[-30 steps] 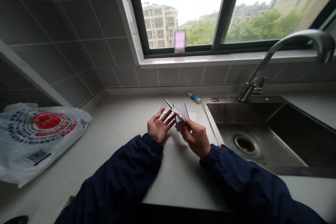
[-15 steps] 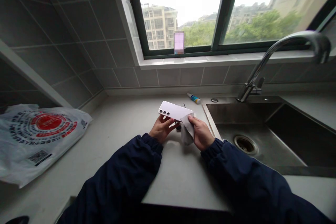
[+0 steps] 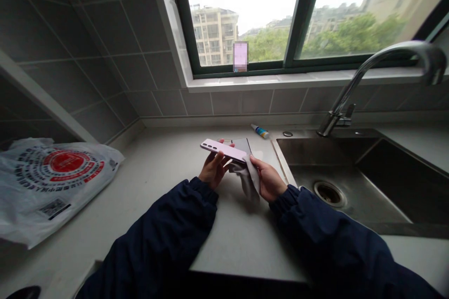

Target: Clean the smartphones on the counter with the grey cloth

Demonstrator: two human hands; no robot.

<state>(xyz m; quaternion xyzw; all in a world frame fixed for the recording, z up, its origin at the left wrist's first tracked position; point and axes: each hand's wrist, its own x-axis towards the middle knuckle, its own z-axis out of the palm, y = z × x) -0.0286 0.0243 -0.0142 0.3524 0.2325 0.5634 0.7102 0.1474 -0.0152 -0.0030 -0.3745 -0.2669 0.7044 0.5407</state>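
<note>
My left hand [image 3: 211, 170] grips a pale pink phone [image 3: 223, 149] from below, back side up, its camera lenses at the left end. My right hand [image 3: 267, 180] pinches a grey-white cloth [image 3: 247, 179] against the phone's right end; the cloth hangs down under it. Both hands hover over the light countertop [image 3: 168, 173], just left of the sink. A dark flat rectangular object [image 3: 242, 144] lies on the counter right behind the phone.
A steel sink [image 3: 351, 182] with a drain and a curved tap [image 3: 368, 70] fills the right. A small tube [image 3: 260, 131] lies by the back wall. A white plastic bag [image 3: 49, 182] with red print sits at the left. Tiled walls and a window stand behind.
The phone went from edge-on in my right hand to lying flat, back up, in my left hand. The cloth came to its right end, and the phone has since tilted flatter and shifted left.
</note>
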